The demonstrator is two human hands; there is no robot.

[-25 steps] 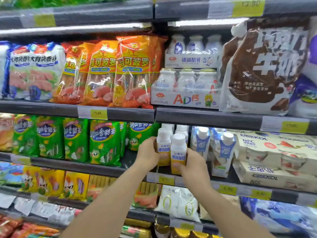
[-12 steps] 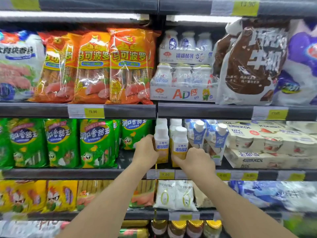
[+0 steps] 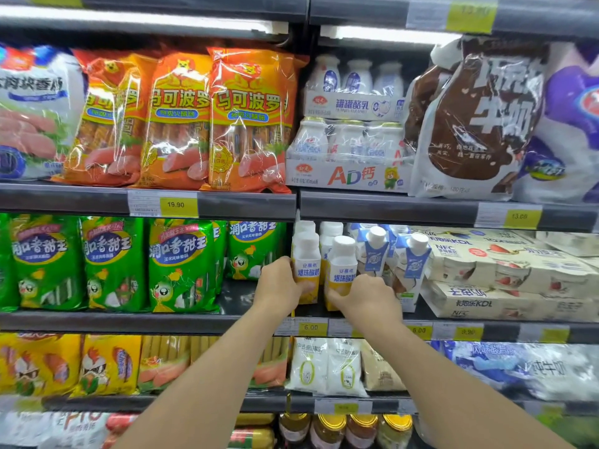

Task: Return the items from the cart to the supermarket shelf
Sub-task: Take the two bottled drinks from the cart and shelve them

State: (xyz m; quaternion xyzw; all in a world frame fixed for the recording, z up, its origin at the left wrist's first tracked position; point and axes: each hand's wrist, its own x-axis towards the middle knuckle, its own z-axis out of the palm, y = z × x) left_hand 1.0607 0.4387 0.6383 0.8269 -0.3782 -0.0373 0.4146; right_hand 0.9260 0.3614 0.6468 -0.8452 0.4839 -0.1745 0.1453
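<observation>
Both hands are up on the middle shelf (image 3: 146, 321), each wrapped round a yellow-label yogurt drink bottle. Left hand (image 3: 278, 285) is closed on the left bottle (image 3: 307, 267); right hand (image 3: 366, 298) is closed on the right bottle (image 3: 343, 270), fingers across the lower label. The two bottles stand upright, side by side, nearly touching, w/ more white-capped bottles of the same kind right behind at 12 o'clock.

Risks, as I judge: the bottles are tall and narrow, so a quick release or a nudge could tip one back into the row behind or fwd off the shelf lip. At 3 o'clock the blue-and-white cartons (image 3: 411, 264) sit just beside the right bottle; a wrist brushing them could knock one over. At 9 o'clock the green sausage packs (image 3: 181, 264) lean nearby, w/ a bare gap between.

Surface: dark, smooth shelf w/ a price-tag strip along the front, 6.00 tag (image 3: 310, 327) directly below. Room: a supermarket aisle, stocked shelves above and below, strip lighting under the top shelf. Cart not in view.
</observation>
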